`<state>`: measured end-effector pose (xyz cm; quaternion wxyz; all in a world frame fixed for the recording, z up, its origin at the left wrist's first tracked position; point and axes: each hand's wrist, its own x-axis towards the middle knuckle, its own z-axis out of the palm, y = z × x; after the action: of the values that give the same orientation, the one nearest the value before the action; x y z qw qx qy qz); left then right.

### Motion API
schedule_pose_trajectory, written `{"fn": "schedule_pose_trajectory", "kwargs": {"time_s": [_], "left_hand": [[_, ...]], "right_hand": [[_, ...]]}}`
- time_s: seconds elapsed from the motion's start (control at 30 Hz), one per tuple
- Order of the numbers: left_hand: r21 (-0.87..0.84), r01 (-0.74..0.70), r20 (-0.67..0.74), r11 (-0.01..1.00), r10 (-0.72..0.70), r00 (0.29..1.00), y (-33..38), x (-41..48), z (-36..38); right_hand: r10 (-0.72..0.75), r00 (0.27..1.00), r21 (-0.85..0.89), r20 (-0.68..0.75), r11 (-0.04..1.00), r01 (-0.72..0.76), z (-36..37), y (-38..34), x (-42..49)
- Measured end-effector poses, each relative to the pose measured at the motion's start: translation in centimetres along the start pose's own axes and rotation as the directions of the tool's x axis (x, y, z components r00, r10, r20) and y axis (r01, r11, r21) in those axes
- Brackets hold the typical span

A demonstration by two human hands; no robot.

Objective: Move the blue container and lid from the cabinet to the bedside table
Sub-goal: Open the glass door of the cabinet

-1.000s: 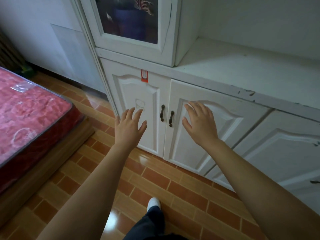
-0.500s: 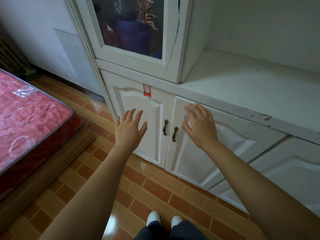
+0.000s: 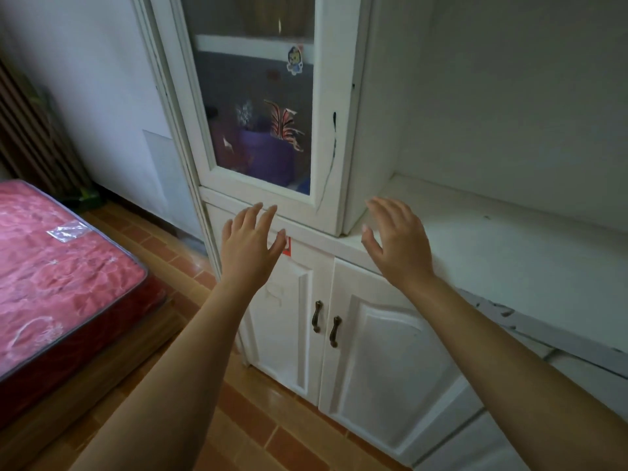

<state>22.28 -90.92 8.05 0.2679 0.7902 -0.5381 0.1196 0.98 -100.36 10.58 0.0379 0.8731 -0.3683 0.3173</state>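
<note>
A blue-purple container (image 3: 268, 156) stands on a shelf inside the white cabinet (image 3: 339, 130), seen through the shut glass door. Something with red and white striped leaves sticks up behind its right side. A smaller blue piece (image 3: 304, 185) shows low at the door's right corner; I cannot tell whether it is the lid. My left hand (image 3: 251, 246) is raised with fingers spread, just below the glass door's bottom frame. My right hand (image 3: 396, 237) is also spread and empty, over the white counter's front edge, right of the door.
Two lower cabinet doors with dark handles (image 3: 326, 326) are shut. A white counter (image 3: 492, 239) runs to the right. A red mattress (image 3: 51, 266) on a wooden base lies at the left. The floor is orange-brown tile (image 3: 251, 419). A cartoon sticker (image 3: 294, 59) is on the glass.
Both hands have risen from in front of the lower doors to the level of the counter and the glass door's base. The view has tilted up, showing more of the upper cabinet.
</note>
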Motion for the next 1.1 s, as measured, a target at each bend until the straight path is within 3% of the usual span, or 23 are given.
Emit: {"fn": "schedule_pose_trajectory", "kwargs": {"time_s": [0.63, 0.8, 1.1], "left_hand": [[0.078, -0.094, -0.374, 0.992, 0.117, 0.92, 2.5, 12.4, -9.5], [0.064, -0.082, -0.372, 0.995, 0.1, 0.923, 2.4, 12.4, -9.4], [0.041, -0.015, -0.217, 0.999, 0.023, 0.976, 0.0, 10.1, -6.1]], "right_hand": [[-0.147, 0.954, -0.049, -0.262, 0.989, 0.139, -8.2, -0.8, 12.4], [-0.146, 0.967, -0.052, -0.207, 0.989, 0.138, -7.7, -0.9, 13.2], [-0.095, 0.994, -0.083, -0.057, 0.992, 0.09, -6.2, -1.1, 14.3]]}}
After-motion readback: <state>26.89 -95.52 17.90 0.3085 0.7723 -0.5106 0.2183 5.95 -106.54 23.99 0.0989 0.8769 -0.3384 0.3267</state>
